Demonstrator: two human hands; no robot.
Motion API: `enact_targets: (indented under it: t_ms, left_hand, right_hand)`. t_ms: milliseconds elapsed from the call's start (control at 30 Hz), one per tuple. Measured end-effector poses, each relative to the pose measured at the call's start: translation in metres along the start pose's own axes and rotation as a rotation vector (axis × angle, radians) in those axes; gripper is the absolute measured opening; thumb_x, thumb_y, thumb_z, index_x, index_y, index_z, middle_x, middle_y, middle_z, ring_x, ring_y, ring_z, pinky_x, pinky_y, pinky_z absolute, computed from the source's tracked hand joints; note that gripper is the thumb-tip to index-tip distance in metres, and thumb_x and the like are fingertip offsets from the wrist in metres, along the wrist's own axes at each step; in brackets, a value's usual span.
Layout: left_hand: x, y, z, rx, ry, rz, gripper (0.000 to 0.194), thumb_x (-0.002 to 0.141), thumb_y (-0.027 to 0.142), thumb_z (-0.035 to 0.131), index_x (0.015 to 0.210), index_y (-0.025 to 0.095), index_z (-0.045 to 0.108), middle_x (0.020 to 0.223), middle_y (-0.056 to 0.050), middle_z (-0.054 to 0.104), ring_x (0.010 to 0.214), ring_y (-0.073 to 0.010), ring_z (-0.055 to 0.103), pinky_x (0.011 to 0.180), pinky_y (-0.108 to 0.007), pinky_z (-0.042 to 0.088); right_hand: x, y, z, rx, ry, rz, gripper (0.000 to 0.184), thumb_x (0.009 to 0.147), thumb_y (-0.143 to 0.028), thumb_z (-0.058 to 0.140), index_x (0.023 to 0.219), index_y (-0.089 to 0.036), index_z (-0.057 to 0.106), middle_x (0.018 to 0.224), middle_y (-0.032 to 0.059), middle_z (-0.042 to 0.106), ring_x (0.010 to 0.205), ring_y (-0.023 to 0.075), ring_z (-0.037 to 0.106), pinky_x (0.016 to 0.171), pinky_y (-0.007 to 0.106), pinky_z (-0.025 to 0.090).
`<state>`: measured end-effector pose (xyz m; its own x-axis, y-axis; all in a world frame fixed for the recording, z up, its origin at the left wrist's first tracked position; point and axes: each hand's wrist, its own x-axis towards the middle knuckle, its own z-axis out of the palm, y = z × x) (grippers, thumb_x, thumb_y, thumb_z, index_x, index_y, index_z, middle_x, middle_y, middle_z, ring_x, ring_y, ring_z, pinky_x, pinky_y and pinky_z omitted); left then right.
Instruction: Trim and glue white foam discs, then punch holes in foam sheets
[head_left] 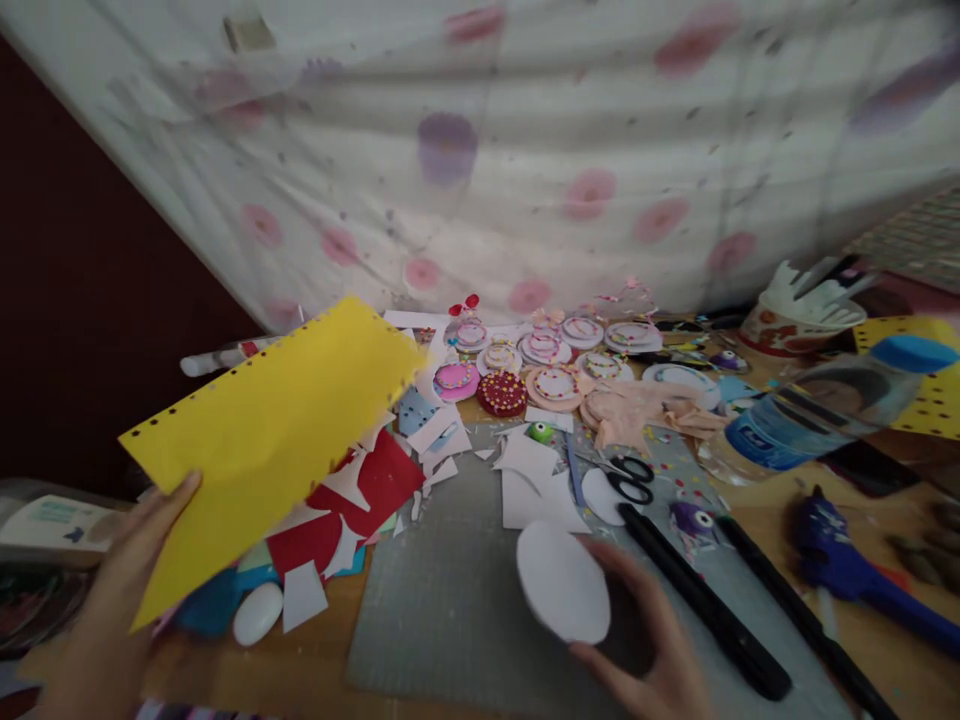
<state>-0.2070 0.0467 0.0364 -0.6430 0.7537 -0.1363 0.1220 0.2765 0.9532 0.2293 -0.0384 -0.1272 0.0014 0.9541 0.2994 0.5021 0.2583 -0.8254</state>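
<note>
My left hand (pixel 124 585) grips a corner of a yellow craft sheet (pixel 285 420), thumb on its face. Small dark star shapes run along the sheet's upper edge, and it is tilted above the paper scraps. In my right hand (pixel 649 625), an oval white disc (pixel 562 580) is pinched at its right and lower rim, over the grey cutting mat (pixel 435 610). White paper offcuts (pixel 532 480) lie just beyond the disc. Black-handled scissors (pixel 634 480) and a black cutter-like tool (pixel 705 600) rest to the right of my right hand.
Small decorated round pieces (pixel 502 393) crowd the table's back. Red paper (pixel 375 485) and scraps lie at the left. A water bottle (pixel 832 405), a blue glue gun (pixel 855 565) and a cup of tools (pixel 795 320) stand or lie at the right. A flowered curtain (pixel 525 130) hangs behind.
</note>
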Motion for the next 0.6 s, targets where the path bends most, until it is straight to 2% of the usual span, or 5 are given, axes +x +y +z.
enact_targets:
  t_ms: [100,200,400,500,600]
  left_hand:
    - [-0.024,-0.009,-0.023,0.033,-0.040,-0.332,0.050,0.038,0.041,0.087,0.081,0.026,0.067,0.069,-0.001,0.075,0.056,-0.0293,0.069,0.041,-0.033,0.054]
    - [-0.044,-0.028,-0.027,0.098,-0.222,-0.461,0.050,0.039,0.044,0.088,0.082,0.026,0.068,0.074,-0.001,0.076,0.060,-0.0286,0.069,0.049,-0.034,0.056]
    - [-0.079,-0.067,0.040,0.149,-0.774,-0.427,0.041,0.065,0.052,0.077,0.088,0.018,0.071,0.079,-0.007,0.074,0.070,-0.0250,0.068,0.058,-0.031,0.053]
    - [-0.093,-0.074,0.070,0.139,-0.873,-0.368,0.040,0.070,0.051,0.074,0.090,0.017,0.071,0.086,-0.009,0.074,0.079,-0.0273,0.068,0.065,-0.034,0.054]
    - [-0.096,-0.074,0.078,0.157,-0.894,-0.271,0.035,0.074,0.048,0.070,0.093,0.019,0.069,0.087,-0.006,0.072,0.079,-0.0244,0.067,0.066,-0.030,0.052]
  right_hand:
    - [0.000,0.004,-0.010,0.278,0.089,0.121,0.051,0.089,-0.036,0.055,0.136,-0.023,0.038,0.140,0.0167,0.051,0.127,0.0323,0.052,0.100,0.045,0.048]
    - [0.002,0.003,-0.017,0.390,0.148,0.212,0.045,0.093,-0.040,0.042,0.134,-0.020,0.040,0.138,0.0196,0.053,0.128,0.0342,0.050,0.100,0.049,0.047]
    - [0.000,-0.020,-0.024,0.298,0.106,0.131,0.060,0.090,-0.056,0.043,0.136,-0.020,0.035,0.135,0.0227,0.052,0.126,0.0359,0.051,0.097,0.051,0.048]
    - [-0.001,-0.029,-0.024,0.143,-0.052,-0.017,0.063,0.085,-0.052,0.059,0.135,-0.021,0.037,0.135,0.0196,0.052,0.125,0.0344,0.052,0.098,0.049,0.047]
    - [0.001,-0.032,-0.020,-0.138,-0.303,-0.124,0.066,0.080,-0.037,0.070,0.136,-0.023,0.037,0.134,0.0143,0.055,0.122,0.0320,0.054,0.099,0.049,0.045]
